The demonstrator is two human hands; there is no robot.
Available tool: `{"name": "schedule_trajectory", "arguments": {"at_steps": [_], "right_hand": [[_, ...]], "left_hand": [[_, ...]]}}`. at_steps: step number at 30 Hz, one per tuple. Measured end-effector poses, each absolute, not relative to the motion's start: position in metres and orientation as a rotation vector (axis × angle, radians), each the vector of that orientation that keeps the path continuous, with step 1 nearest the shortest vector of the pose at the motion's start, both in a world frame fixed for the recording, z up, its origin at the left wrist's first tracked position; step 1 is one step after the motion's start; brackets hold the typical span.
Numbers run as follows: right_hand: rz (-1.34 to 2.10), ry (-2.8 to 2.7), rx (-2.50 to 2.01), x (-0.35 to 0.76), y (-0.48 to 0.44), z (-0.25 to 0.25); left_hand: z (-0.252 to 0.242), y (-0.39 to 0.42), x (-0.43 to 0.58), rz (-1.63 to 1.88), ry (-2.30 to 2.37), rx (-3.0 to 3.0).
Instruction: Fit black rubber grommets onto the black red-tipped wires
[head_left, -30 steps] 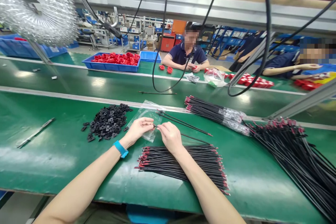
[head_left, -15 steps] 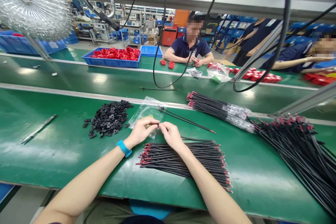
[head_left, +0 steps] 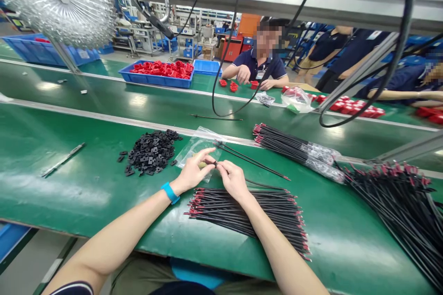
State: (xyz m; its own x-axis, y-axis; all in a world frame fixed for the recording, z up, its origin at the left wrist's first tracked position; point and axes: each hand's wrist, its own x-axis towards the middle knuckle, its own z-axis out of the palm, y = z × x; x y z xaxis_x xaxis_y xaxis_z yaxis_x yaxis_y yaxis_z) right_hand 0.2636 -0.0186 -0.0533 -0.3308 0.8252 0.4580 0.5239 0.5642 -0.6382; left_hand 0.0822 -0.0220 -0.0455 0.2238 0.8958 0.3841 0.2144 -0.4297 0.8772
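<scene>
Both hands, left hand [head_left: 192, 173] and right hand [head_left: 233, 179], pinch a small black part [head_left: 213, 163] on a black wire [head_left: 259, 184] above a wire bundle [head_left: 247, 213].

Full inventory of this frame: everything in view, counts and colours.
single wire: one, black, between left hand and right hand
wire bundle: one, black with red tips, under right forearm
small parts: pile, black, left of hands
plastic bag: one, clear, behind hands
loose wires: two, black, beyond bag
bagged bundle: one, black, right of bag
wire heap: one, black, right edge
metal tool: one, silver, far left
tray: one, blue, holds red parts, far side
duct: one, silver, top left
wristband: one, blue, beside left hand
hands: two, bare, centre
</scene>
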Motion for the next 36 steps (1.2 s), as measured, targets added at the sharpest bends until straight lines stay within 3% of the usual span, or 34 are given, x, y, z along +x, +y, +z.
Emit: {"name": "schedule_trajectory", "arguments": {"at_steps": [8,13,16,19,22,31,36], "right_hand": [[0.497,-2.028,-1.071,0.263,-0.019,-0.052],[0.069,-2.144,-1.205,0.275,-0.010,-0.053],[-0.163,-2.180,-1.308,0.284,0.000,-0.048],[-0.298,-2.273,-1.429,0.288,0.016,-0.038],[-0.335,-2.394,-1.535,0.285,0.038,-0.029],[-0.220,-2.361,-1.507,0.276,0.047,-0.030],[0.525,-2.488,-1.257,0.281,-0.009,-0.030]], "left_hand": [[-0.039,-0.020,0.076,1.180,1.023,1.970],[-0.012,0.001,0.023,1.014,1.347,2.365],[-0.004,0.008,-0.010,0.638,1.700,2.461],[-0.008,0.008,-0.020,0.218,1.770,2.492],[-0.015,0.007,-0.017,0.017,1.796,2.512],[-0.011,0.007,-0.013,0.212,1.871,2.558],[-0.017,0.007,0.001,0.369,1.786,2.556]]}}
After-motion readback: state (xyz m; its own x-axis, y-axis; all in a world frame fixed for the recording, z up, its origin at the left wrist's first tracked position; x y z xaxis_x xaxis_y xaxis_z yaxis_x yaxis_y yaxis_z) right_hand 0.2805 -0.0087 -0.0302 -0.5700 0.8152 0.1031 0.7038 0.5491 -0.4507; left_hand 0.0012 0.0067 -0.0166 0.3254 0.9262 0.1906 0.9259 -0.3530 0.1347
